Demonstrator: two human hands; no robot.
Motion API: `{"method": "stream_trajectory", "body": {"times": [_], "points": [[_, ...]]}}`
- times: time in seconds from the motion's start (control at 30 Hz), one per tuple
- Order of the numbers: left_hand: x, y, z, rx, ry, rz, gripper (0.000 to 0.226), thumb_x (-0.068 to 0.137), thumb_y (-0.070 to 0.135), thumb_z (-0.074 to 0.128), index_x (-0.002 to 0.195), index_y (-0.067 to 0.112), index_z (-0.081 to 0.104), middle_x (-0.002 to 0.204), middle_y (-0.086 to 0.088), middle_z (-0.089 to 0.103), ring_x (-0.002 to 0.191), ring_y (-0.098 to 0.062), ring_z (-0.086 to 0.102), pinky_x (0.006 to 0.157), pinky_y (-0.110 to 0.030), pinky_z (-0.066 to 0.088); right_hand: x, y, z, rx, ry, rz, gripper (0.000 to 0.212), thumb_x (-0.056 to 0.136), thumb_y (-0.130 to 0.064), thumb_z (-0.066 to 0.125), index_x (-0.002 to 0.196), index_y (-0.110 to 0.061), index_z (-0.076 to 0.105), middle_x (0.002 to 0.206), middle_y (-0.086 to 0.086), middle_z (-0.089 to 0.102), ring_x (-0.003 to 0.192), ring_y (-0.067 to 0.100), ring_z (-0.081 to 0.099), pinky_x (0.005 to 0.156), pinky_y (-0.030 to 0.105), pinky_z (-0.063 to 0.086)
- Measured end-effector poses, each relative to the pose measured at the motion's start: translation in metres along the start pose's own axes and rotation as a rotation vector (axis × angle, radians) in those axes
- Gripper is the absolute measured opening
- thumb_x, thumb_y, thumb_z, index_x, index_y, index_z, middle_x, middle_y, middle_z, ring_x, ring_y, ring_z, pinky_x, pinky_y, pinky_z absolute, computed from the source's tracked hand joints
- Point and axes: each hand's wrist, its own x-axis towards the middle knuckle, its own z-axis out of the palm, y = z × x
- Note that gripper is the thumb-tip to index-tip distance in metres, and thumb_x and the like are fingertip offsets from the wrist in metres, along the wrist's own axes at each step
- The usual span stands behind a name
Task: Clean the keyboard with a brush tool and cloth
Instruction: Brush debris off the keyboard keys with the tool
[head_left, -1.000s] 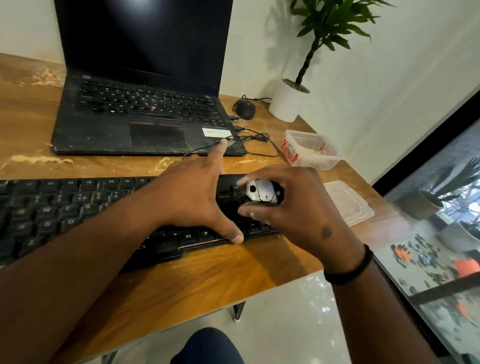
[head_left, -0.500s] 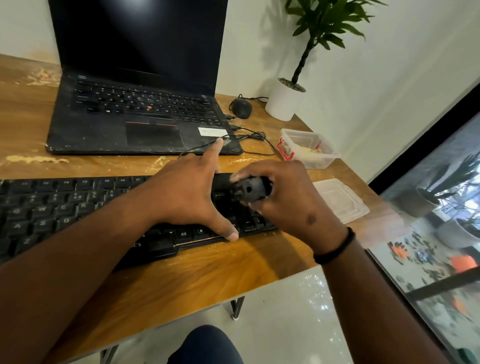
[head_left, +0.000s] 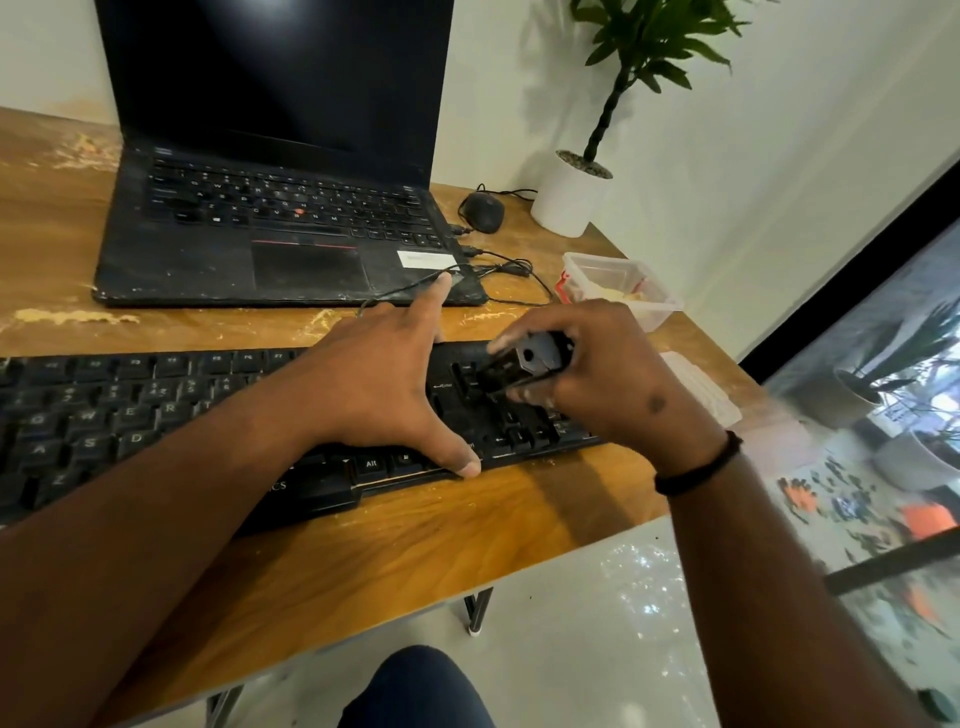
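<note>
Seemingly mid-brushing: right hand (head_left: 613, 384) grips brush tool (head_left: 524, 364) on keyboard (head_left: 156, 415) keys at 3 o'clock end, left hand (head_left: 384, 384) splayed, bracing; cloth unseen, wiping likely left.

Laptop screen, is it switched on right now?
No, the laptop screen is dark and shows only a glare of light near its top edge.

- Keyboard (head_left: 130, 415): black, pale key legends.
- Brush tool (head_left: 524, 364): dark grey and black.
- Laptop (head_left: 270, 234): black, dusty; red dot among keys, red line above trackpad, white sticker.
- Tabletop (head_left: 415, 530): orange-brown wood grain, pale scuffs.
- Mouse (head_left: 483, 212): black.
- Plant pot (head_left: 566, 202): white; green leaves.
- Container (head_left: 623, 286): clear, red clip.
- Wristband (head_left: 701, 467): black.
</note>
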Motion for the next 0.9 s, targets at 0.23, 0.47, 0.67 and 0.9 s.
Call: {"method": "stream_trajectory", "body": {"times": [0.23, 0.47, 0.67, 0.9], "points": [[-0.001, 0.002, -0.002, 0.002, -0.014, -0.023, 0.164, 0.038, 0.081, 0.082, 0.156, 0.031, -0.019, 0.153, 0.01, 0.042, 0.139, -0.019, 0.038, 0.109, -0.041, 0.038, 0.046, 0.017, 0.027, 0.0, 0.145, 0.052, 0.038, 0.073, -0.006, 0.084, 0.108, -0.018, 0.076, 0.112, -0.001, 0.073, 0.106, 0.011, 0.064, 0.097, 0.027, 0.05], [-0.001, 0.001, 0.002, 0.004, -0.035, -0.006, 0.162, 0.036, 0.084, 0.08, 0.155, 0.035, -0.018, 0.15, 0.005, 0.044, 0.135, -0.02, 0.04, 0.107, -0.04, 0.039, 0.022, 0.02, 0.004, 0.213, -0.001, 0.049, 0.039, 0.067, -0.005, 0.087, 0.102, -0.019, 0.077, 0.098, -0.01, 0.073, 0.094, 0.003, 0.066, 0.083, 0.022, 0.053], [-0.001, 0.002, 0.002, -0.001, -0.024, 0.006, 0.162, 0.036, 0.083, 0.081, 0.157, 0.034, -0.016, 0.149, 0.005, 0.045, 0.136, -0.02, 0.04, 0.107, -0.04, 0.038, 0.003, -0.001, -0.021, 0.103, -0.192, 0.044, 0.037, 0.069, -0.007, 0.086, 0.102, -0.022, 0.077, 0.097, -0.01, 0.074, 0.092, 0.004, 0.067, 0.082, 0.027, 0.056], [-0.002, 0.002, 0.001, 0.012, -0.031, -0.005, 0.162, 0.038, 0.083, 0.081, 0.157, 0.033, -0.017, 0.151, 0.006, 0.042, 0.137, -0.02, 0.038, 0.107, -0.039, 0.037, 0.013, 0.001, -0.014, 0.058, -0.098, 0.101, 0.036, 0.068, -0.01, 0.087, 0.102, -0.02, 0.077, 0.1, -0.005, 0.074, 0.096, 0.012, 0.066, 0.084, 0.033, 0.056]]}}
